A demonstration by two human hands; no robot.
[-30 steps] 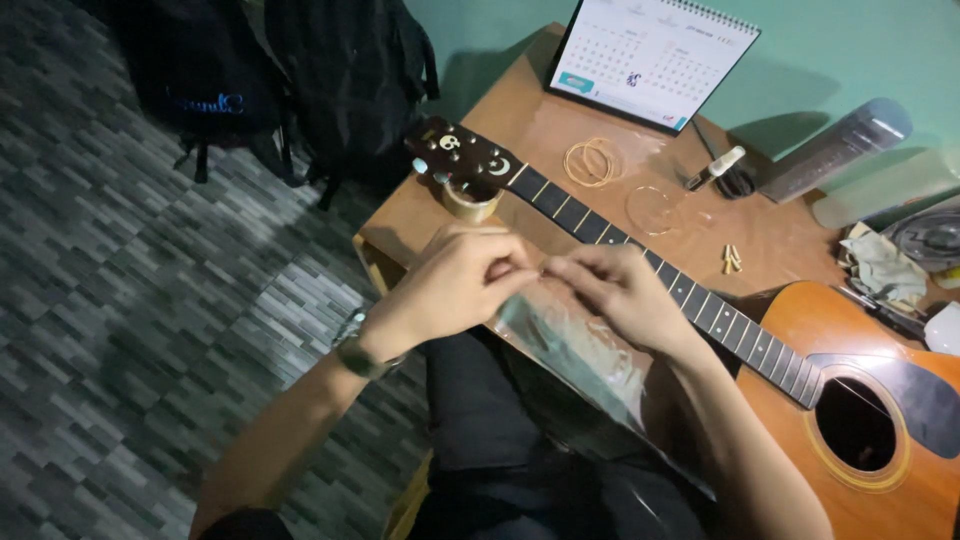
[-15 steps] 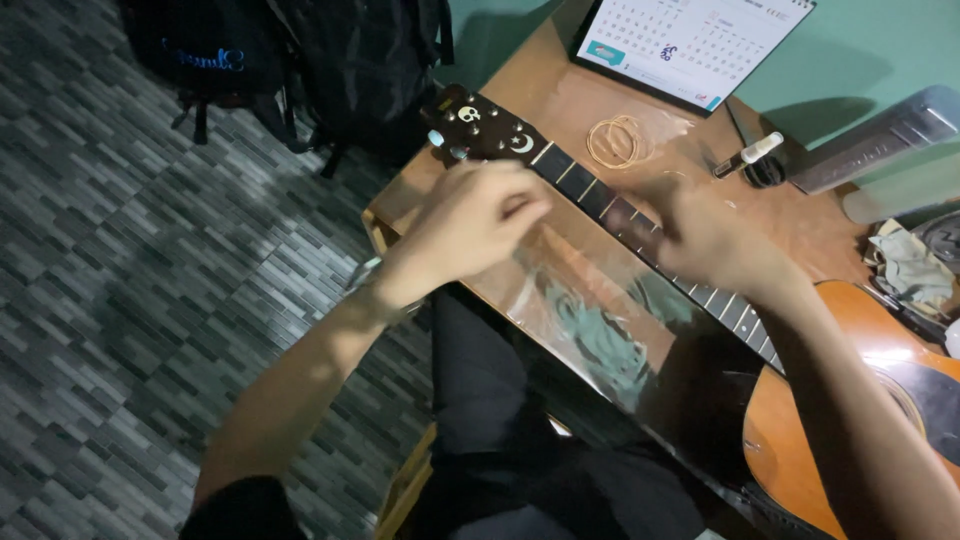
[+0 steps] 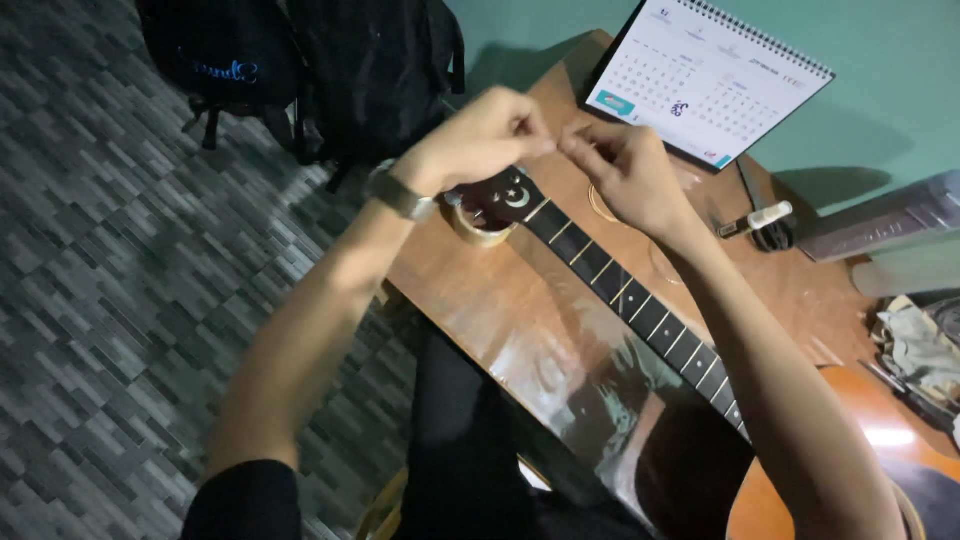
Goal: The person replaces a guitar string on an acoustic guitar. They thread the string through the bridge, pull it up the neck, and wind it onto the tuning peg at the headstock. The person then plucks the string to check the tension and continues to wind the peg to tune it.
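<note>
wooden table (image 3: 500, 310) bears a guitar headstock (image 3: 500, 198) just beneath both pinching hands (image 3: 555, 150).

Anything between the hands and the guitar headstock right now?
Nothing visible. The left hand and right hand meet fingertip to fingertip just above the guitar headstock, with clear space below them. The tape roll sits under the headstock, and the calendar stands behind, both out of the way.

dim indoor light; glare on the glossy worktop (image 3: 560, 350) and guitar body (image 3: 880, 435); soft shadows, slight blur.
</note>
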